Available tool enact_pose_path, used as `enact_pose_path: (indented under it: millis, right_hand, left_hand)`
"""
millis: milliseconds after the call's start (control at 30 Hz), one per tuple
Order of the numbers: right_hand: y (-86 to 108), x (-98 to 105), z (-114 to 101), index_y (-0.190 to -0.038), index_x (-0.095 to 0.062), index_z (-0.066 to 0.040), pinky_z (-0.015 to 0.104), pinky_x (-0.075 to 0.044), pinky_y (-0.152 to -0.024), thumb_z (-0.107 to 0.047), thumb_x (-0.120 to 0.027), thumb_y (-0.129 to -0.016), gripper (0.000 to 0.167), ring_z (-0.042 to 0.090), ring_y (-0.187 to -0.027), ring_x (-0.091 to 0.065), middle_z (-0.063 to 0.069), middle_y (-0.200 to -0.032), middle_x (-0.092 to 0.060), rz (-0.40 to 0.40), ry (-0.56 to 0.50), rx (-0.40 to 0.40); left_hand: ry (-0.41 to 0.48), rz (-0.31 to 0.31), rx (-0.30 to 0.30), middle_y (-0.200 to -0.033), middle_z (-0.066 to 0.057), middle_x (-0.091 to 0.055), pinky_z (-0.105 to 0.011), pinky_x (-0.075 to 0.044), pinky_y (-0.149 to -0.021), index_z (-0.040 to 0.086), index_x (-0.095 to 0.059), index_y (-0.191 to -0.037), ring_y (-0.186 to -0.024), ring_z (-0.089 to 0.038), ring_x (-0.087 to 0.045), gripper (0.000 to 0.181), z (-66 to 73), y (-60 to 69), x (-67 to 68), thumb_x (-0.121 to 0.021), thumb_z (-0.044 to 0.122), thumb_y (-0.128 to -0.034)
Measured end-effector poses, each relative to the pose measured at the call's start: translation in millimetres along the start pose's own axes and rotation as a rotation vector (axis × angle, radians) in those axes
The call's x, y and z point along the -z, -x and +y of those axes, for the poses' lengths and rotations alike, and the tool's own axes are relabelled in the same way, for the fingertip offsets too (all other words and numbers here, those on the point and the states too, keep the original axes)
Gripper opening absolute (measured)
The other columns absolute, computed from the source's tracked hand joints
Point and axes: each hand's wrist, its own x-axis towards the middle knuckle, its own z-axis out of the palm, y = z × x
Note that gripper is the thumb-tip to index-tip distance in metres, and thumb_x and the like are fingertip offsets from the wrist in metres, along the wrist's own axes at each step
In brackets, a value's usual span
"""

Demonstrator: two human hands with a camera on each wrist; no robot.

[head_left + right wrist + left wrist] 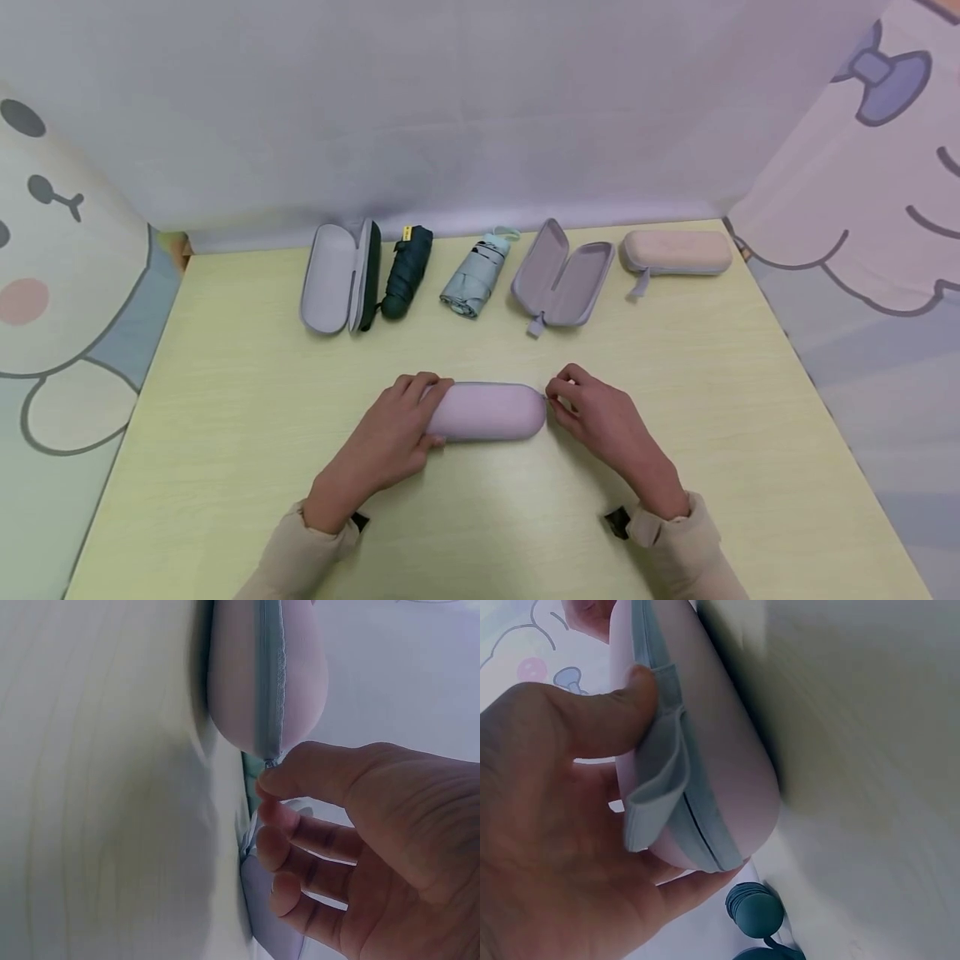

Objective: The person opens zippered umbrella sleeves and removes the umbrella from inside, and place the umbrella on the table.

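A lilac zip case [491,411] lies lengthwise before me on the table, its lid down. My left hand [397,433] grips its left end, fingers over the far side and thumb at the near side. In the left wrist view, a grey fabric tab [660,776] sticks out beside the thumb, along the grey zip band. At the case's right end, my right hand [600,417] pinches the small zipper pull [271,762] between thumb and index finger. The fingertips mostly hide the pull; the other fingers are curled loosely.
Along the back of the table [225,400] are an open dark-green case [327,279], a folded dark-green umbrella [407,271], a folded light-blue umbrella [477,275], an open grey-lined case [581,287] and a closed peach case [677,250]. Fabric hangs behind.
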Motion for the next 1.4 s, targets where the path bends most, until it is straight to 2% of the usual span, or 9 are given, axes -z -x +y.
enact_pose_path:
  millis: [367, 767, 1167, 1400]
  right_hand:
    - [6.4, 1, -1, -0.091, -0.07, -0.022, 0.018, -0.04, -0.055, -0.011, -0.077, -0.093, 0.012, 0.0, -0.069, -0.052, -0.009, -0.102, -0.061, -0.049, -0.05, -0.044]
    - [10.4, 1, -2, -0.091, -0.068, -0.019, 0.019, -0.041, -0.056, -0.009, -0.073, -0.095, 0.012, 0.002, -0.074, -0.057, -0.004, -0.115, -0.058, -0.064, -0.135, -0.084]
    - [14.3, -3, -1, -0.091, -0.066, -0.021, 0.019, -0.041, -0.058, -0.007, -0.071, -0.094, 0.015, 0.002, -0.077, -0.056, -0.009, -0.111, -0.057, -0.069, -0.227, -0.123]
    - [16.1, -2, -3, -0.091, -0.065, -0.019, 0.02, -0.042, -0.061, -0.005, -0.071, -0.093, 0.015, 0.007, -0.079, -0.056, -0.008, -0.106, -0.056, -0.083, -0.271, -0.14]
  left_hand:
    - [-0.001, -0.034, 0.028, -0.141, -0.01, -0.057, -0.051, -0.052, -0.101, 0.012, -0.051, -0.148, -0.127, -0.035, -0.056, 0.065, -0.8, -5.6, 0.8, -0.079, 0.023, -0.0903]
    - [0.011, -0.055, 0.043, -0.14, -0.013, -0.057, -0.052, -0.052, -0.101, 0.009, -0.05, -0.148, -0.126, -0.037, -0.057, 0.064, 0.8, -10.8, 1.0, -0.077, 0.021, -0.0915]
    - [0.015, -0.06, 0.052, -0.139, -0.013, -0.058, -0.052, -0.052, -0.099, 0.008, -0.05, -0.148, -0.125, -0.037, -0.058, 0.062, 1.2, -11.9, 2.8, -0.075, 0.021, -0.0928]
    - [0.025, -0.072, 0.062, -0.14, -0.013, -0.058, -0.052, -0.052, -0.1, 0.007, -0.05, -0.149, -0.125, -0.038, -0.058, 0.061, 1.0, -13.2, 3.6, -0.073, 0.02, -0.0935]
